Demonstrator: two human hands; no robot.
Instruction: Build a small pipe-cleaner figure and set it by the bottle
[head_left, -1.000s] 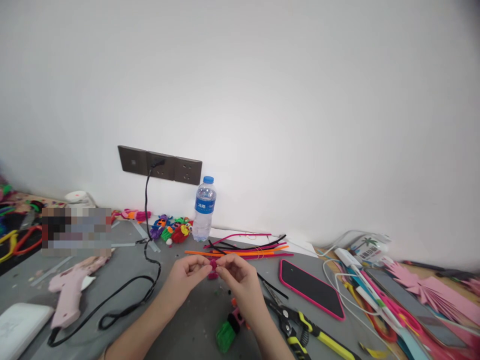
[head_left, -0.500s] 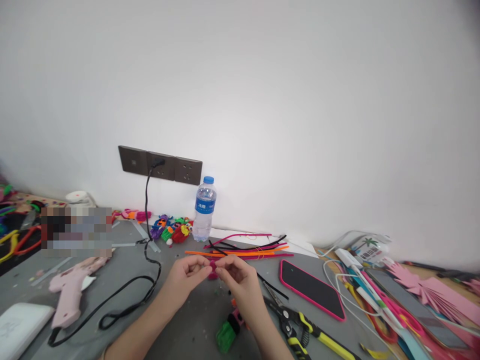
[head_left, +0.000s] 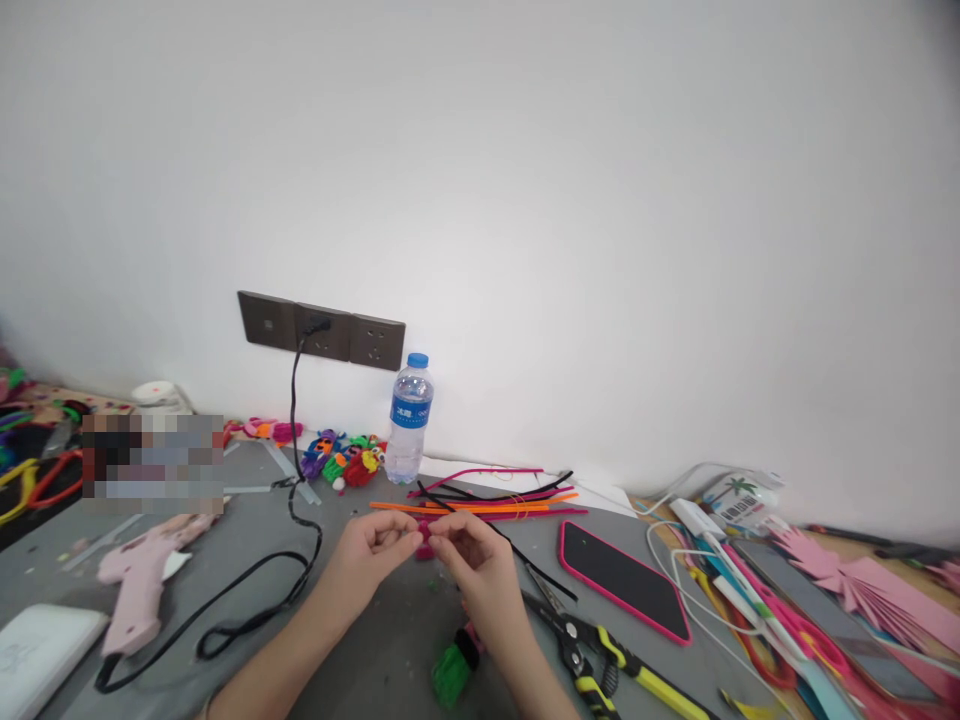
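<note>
A plain white wall [head_left: 585, 250] fills the upper part of the view, and below it spreads a broad, matt grey surface [head_left: 360, 640]. Two bare forearms reach in from the lower edge: the left forearm [head_left: 300, 635] slants up and to the right, while the right forearm [head_left: 517, 640] leans up and to the left, so that they converge ahead of the body. Outside the left forearm lies a pale pink plastic glue gun [head_left: 139, 580]; just outside the right one lies a metal cutting tool with black and yellow handles [head_left: 571, 632].

At the ends of the forearms, the left hand [head_left: 364, 560] and the right hand [head_left: 480, 560] face each other, close together, thumbs turned inward. Right of the right hand is a black-screened phone in a bright pink case [head_left: 624, 580]. Beyond the hands lie thin orange, magenta and black fuzzy strips [head_left: 495, 508]. A fuzzy green bundle [head_left: 452, 672] sits between the forearms, near the right wrist.

The fingers [head_left: 397, 549] of each hand are drawn narrow, thumb against index, the others curled in. Between the two pinches is a small magenta fuzzy piece [head_left: 425, 542], partly hidden by the fingertips; whether it touches the surface cannot be told.
</note>
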